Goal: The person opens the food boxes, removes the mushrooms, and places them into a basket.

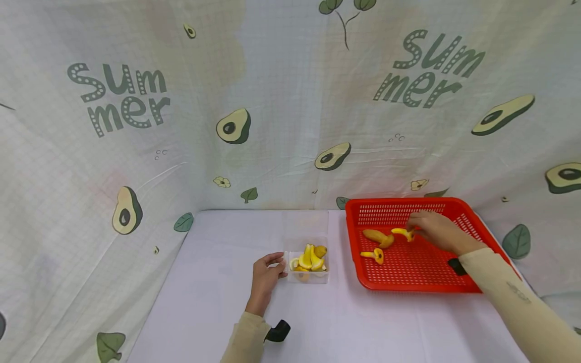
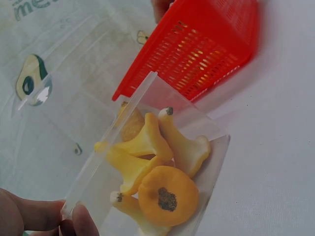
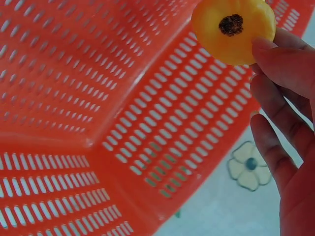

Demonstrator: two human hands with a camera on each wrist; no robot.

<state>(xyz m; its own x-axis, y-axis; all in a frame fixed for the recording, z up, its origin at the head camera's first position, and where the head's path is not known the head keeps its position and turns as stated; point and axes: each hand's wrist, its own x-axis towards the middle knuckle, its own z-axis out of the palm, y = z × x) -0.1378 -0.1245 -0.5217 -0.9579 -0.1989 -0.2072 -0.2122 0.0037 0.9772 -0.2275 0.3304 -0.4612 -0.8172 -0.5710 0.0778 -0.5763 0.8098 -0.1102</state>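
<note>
My left hand (image 1: 267,278) pinches the left edge of a clear plastic box (image 1: 308,278) between thumb and fingers. Several yellow mushrooms (image 2: 168,194) lie heaped inside that box, one with its round cap and dark centre facing the left wrist camera. Over at the right, my right hand (image 1: 433,231) reaches into a red perforated basket (image 1: 422,275) and grips a yellow mushroom (image 3: 236,32) by thumb and fingers. Within the basket, a brownish-yellow mushroom (image 1: 378,236) and a smaller yellow mushroom (image 1: 373,255) lie to the left of this hand.
The box's clear lid (image 1: 305,223) stands open behind it. White cloth covers the table (image 1: 213,302), and a printed curtain (image 1: 281,91) with avocados hangs at its back edge. The basket's raised red rim runs close beside the box's right side.
</note>
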